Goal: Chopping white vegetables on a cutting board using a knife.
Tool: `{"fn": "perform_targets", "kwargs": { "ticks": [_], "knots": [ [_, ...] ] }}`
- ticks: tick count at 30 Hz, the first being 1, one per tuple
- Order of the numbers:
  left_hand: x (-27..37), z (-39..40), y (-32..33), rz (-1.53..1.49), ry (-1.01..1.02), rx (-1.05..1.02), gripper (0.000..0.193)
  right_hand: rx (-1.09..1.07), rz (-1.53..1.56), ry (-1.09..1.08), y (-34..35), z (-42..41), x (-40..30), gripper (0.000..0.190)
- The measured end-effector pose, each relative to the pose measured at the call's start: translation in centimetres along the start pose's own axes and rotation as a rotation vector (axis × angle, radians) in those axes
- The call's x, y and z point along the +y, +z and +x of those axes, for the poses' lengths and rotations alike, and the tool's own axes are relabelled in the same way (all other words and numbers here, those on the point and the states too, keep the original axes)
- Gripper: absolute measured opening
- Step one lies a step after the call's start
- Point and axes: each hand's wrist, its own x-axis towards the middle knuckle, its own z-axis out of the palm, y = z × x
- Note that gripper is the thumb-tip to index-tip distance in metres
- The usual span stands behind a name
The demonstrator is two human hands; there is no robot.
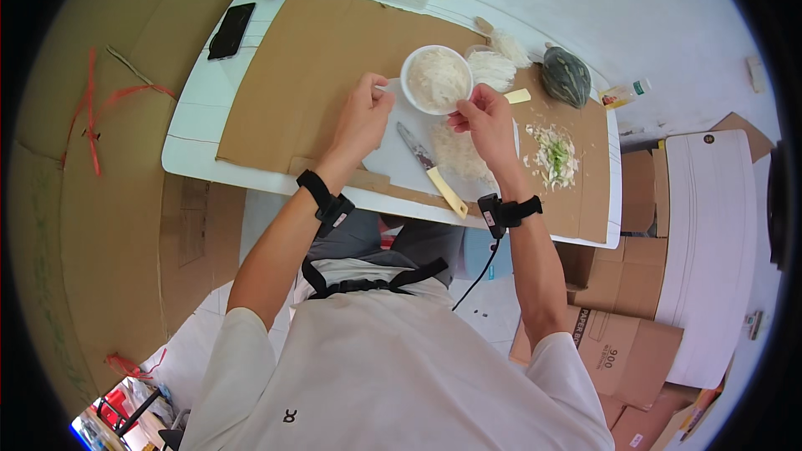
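Note:
A white bowl (406,84) holds pale shredded food (437,78). At its lower right rim, my right hand (487,116) pinches the edge between thumb and fingers. Whether the bowl rests or is lifted, I cannot tell. My left hand (369,109) hovers left of the bowl, apart from it, fingers loosely curled with nothing visible in them. Below lies a white cutting board (404,153) bearing a heap of pale shreds (460,153), partly behind my right hand. A knife with a cream handle (446,191) lies across the board, its blade stained and its handle reaching the table's front edge.
Chopped white and green pieces (554,160) lie on the cardboard sheet (294,75) at right. Beyond are white noodle-like strands (492,69), a green squash (565,77) and a bottle (625,94). A phone (232,31) lies far left. Cardboard boxes (620,344) stand beside the table.

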Motion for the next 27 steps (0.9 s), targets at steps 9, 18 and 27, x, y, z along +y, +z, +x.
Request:
{"fn": "perform_targets", "kwargs": {
  "ticks": [9,18,27],
  "knots": [
    [-1.1,-2.2,0.2,0.076,0.127,0.129,0.022,-0.026,0.362,0.297,-2.4,1.1,0.2,0.007],
    [-0.8,-0.4,-1.6,-0.062,0.114,0.182,0.023,-0.204,0.408,0.403,3.1,1.0,-1.1,0.012],
    [-2.3,0.2,-2.4,-0.028,0.22,0.197,0.018,-0.065,0.669,0.392,5.0,3.6,1.6,0.012]
  ]
}}
